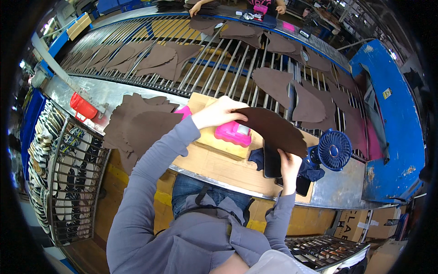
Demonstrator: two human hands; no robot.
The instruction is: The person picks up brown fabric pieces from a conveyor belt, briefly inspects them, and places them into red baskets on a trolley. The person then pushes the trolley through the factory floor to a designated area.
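A dark brown, flat cut-out piece (273, 130) with a scalloped edge is stretched between my hands above the worktable, bowed slightly. My left hand (218, 113) pinches its upper left corner. My right hand (289, 168) grips its lower right end, thumb showing on the near face. Below my left hand, a bright pink plastic holder (233, 135) stands on a pale wooden block (214, 148). A stack of similar brown pieces (141, 125) lies left of my left forearm. Beneath the held piece, next to my right hand, lies a dark phone-like slab (272, 162), partly covered.
Beyond the table, a roller conveyor (219, 64) carries several brown pieces. A blue fan (334, 150) stands right of my right hand, before a blue machine housing (392, 118). A red container (83, 106) and a shoe rack (75, 182) are left. Another person's hand (195, 9) is across the conveyor.
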